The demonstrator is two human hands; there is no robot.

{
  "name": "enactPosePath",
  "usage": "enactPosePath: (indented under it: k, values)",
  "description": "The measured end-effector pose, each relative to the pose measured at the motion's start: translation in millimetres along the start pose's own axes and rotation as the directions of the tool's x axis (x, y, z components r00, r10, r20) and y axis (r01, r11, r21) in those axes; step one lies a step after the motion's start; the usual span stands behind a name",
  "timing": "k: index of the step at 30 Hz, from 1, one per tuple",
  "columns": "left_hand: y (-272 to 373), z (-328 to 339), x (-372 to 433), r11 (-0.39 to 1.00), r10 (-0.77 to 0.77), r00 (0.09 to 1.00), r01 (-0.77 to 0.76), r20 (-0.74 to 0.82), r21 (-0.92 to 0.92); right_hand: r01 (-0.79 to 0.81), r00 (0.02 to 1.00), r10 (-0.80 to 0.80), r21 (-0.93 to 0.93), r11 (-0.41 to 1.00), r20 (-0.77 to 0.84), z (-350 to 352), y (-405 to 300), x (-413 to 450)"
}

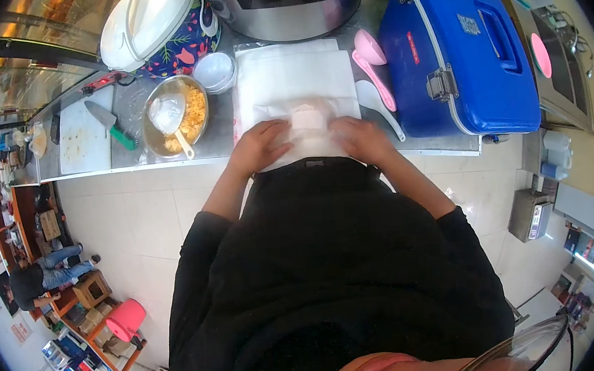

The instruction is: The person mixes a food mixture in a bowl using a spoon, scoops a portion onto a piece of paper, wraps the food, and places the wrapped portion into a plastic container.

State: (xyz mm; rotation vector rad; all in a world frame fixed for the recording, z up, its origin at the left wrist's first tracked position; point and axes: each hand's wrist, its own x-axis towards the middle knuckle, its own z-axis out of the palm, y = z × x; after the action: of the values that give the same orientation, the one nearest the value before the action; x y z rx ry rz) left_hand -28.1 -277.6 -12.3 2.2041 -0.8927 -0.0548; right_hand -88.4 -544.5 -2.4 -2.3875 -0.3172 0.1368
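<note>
A stack of white paper sheets [294, 75] lies on the steel counter before me. Over its near end is a blurred, pale translucent wrap or bag [307, 117], its contents hard to make out. My left hand [261, 146] rests at the left side of this wrap, fingers bent inward. On its right side lies my right hand [361, 137], partly blurred. Whether the fingers pinch the wrap cannot be told. Left of the sheets stands a metal bowl [150, 140] of orange-yellow crumbly food, with a white-handled scoop [168, 115] in it.
A green-handled knife [111, 125] lies partly on a white cutting board [84, 147]. Plastic tubs [214, 71] stand behind the bowl. Pink ladle [373, 71] and white spoon [378, 105] lie beside a blue cooler box [457, 63]. A person [43, 274] is far left.
</note>
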Motion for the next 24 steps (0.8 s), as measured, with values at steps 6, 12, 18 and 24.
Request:
enactPosePath:
  k: [6, 12, 18, 24]
  values:
    - [-24, 2, 8, 0.998, 0.035, 0.986, -0.025, 0.163, -0.061, 0.042, 0.992, -0.016, -0.207, 0.977, 0.124, 14, 18, 7]
    - [-11, 4, 47, 0.793, -0.55, 0.824, 0.567, 0.139, -0.221, -0.31, 0.951, 0.309, -0.053, 0.949, -0.031, 2, 1, 52]
    - [-22, 2, 66, 0.939, -0.29, 0.934, 0.236, 0.206, 0.252, -0.215, 0.97, 0.236, -0.249, 0.944, 0.058, -13, 11, 76]
    - [-3, 23, 31, 0.828, -0.05, 0.993, -0.017, 0.104, 0.56, -0.219, 0.976, 0.216, -0.153, 0.964, -0.034, 15, 5, 40]
